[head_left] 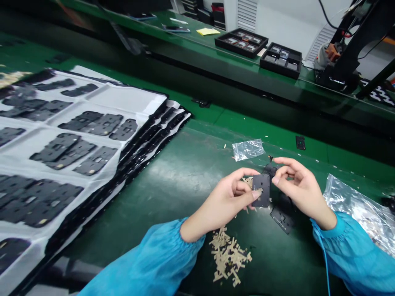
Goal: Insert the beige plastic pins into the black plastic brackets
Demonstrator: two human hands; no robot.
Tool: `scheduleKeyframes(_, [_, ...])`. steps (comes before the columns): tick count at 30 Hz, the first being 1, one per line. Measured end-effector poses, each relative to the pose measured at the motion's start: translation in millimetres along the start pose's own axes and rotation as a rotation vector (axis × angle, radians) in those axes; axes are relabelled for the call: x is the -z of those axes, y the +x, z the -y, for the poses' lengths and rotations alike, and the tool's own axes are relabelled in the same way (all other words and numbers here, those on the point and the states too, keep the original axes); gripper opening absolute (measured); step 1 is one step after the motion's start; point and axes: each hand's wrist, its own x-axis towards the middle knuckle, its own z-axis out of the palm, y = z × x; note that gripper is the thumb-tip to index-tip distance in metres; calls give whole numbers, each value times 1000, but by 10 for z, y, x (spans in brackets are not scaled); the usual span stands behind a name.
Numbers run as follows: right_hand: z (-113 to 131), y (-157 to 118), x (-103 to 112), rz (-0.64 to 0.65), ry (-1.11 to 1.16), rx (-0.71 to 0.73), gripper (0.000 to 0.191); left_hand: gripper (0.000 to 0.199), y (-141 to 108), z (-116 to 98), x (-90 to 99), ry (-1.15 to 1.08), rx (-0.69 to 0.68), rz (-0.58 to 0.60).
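My left hand (233,193) grips a thin black rectangular plate (262,199) with small cutouts, thumb on its face and fingers behind. Close by, at the plate's upper right edge, is my right hand (298,185). Its thumb and fingers are bent together, and a tiny dark piece shows at the index fingertip; what it holds, if anything, I cannot make out. Behind and between the hands are more dark parts, partly hidden. Below my right hand another black plate (282,219) lies on the green mat. Small tan strips (228,257) are heaped in front of my left hand, and some show behind the held plate.
Stacked white-lined trays (126,98) with many black plates fill the left. A small clear bag (248,149) lies beyond my hands; a larger filled bag (364,213) is at right. One plate (300,142) lies farther back. Black boxes (280,61) stand on the raised shelf.
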Motion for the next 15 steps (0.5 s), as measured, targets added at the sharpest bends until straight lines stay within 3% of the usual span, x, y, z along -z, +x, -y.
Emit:
scheduleKeyframes(4, [16, 26, -4, -136, -52, -7, 14, 50, 0, -2, -9, 8, -41, -166])
scheduleKeyframes(10, [34, -34, -68, -133, -91, -56, 14, 61, -20, 23, -46, 40, -111, -249])
scheduleKeyframes(15, [12, -110, -137, -120, -125, -59, 10, 52, -44, 58, -86, 82, -166, -334])
